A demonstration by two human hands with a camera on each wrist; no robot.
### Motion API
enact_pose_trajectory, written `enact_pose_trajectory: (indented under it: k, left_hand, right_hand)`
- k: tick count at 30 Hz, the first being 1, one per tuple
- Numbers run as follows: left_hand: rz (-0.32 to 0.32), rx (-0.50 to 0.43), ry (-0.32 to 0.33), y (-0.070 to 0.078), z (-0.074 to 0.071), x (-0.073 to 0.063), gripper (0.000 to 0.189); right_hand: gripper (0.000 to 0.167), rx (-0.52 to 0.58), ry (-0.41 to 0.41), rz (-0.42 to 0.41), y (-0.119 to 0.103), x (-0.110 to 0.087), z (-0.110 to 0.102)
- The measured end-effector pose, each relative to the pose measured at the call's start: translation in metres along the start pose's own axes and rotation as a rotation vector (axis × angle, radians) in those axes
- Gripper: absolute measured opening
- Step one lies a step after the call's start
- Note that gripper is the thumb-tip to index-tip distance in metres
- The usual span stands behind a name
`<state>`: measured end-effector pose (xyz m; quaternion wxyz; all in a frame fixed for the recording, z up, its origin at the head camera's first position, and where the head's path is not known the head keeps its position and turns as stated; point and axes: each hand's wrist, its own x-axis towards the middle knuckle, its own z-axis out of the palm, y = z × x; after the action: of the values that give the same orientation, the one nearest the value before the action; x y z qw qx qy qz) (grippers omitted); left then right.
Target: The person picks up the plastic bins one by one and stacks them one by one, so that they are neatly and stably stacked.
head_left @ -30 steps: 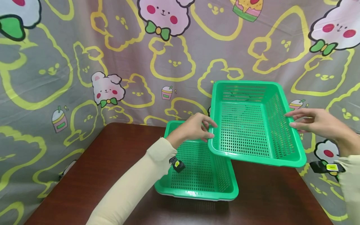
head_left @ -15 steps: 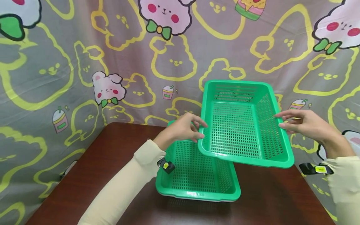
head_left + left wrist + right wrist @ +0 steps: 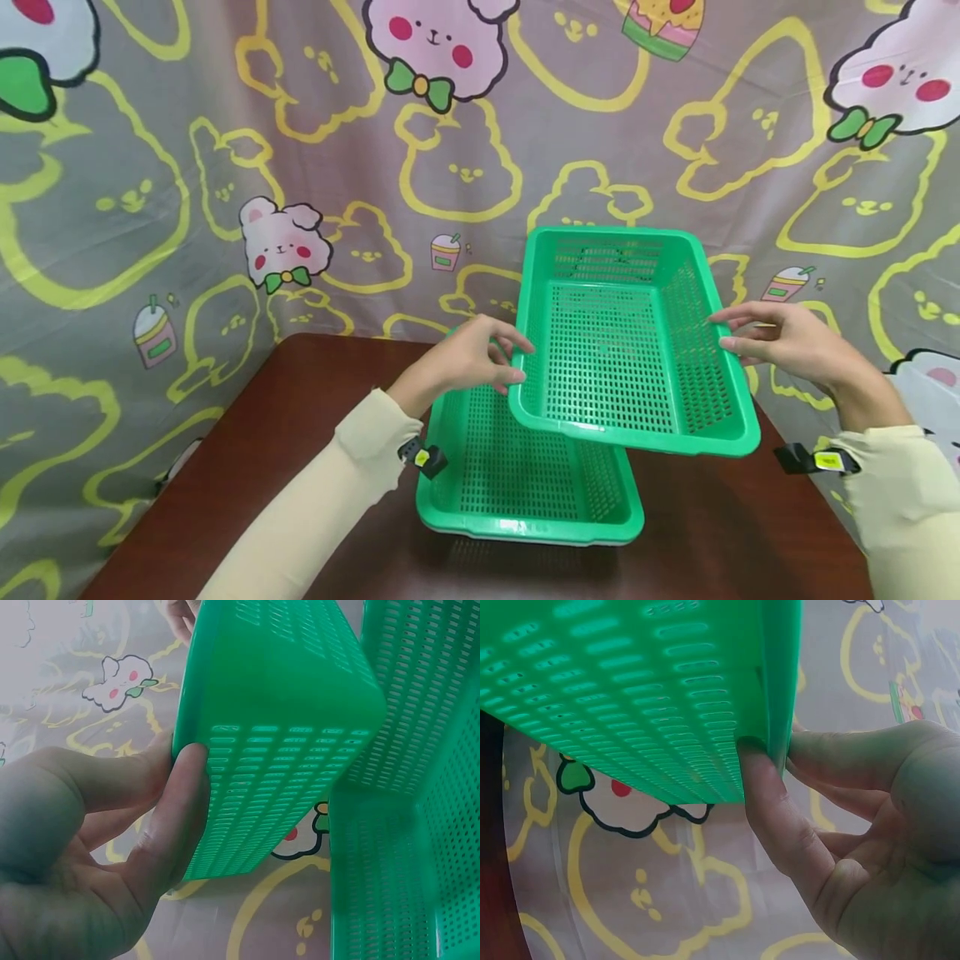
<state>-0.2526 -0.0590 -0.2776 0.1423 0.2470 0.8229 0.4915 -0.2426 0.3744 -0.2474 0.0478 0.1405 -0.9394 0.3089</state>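
Both hands hold up a green plastic basket [image 3: 607,358] with slotted walls and a perforated bottom. My left hand [image 3: 476,358] pinches its left rim between thumb and fingers, as the left wrist view also shows with the basket wall [image 3: 277,697] beside the fingertips. On the opposite side my right hand [image 3: 780,337] pinches the right rim; in the right wrist view the thumb and fingers lie on either side of that rim [image 3: 780,682]. Below and a little to the left, a second green basket [image 3: 525,527] stands on the table, partly covered by the raised one and the left hand.
The dark brown table [image 3: 300,400] reaches back to a grey curtain [image 3: 360,158] printed with rabbits and yellow outlines. Each wrist wears a black strap with a small camera, such as the left wrist camera [image 3: 423,458]. Something white seems to stick out at the table's left edge.
The raised basket has moved left, and slightly down in the last half second, with both hands keeping their grip on its rims. The lower basket has stayed in place.
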Motion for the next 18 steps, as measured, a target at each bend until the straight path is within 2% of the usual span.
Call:
enact_pose_trajectory:
  k: [10, 18]
  left_hand:
    - [0.026, 0.014, 0.034, -0.001, -0.011, -0.012, 0.039]
    - [0.000, 0.012, 0.037, -0.009, -0.016, -0.031, 0.040]
  right_hand:
    - [0.044, 0.033, -0.013, 0.007, -0.012, 0.004, 0.005]
    - [0.044, 0.069, -0.058, 0.000, -0.022, 0.005, 0.021]
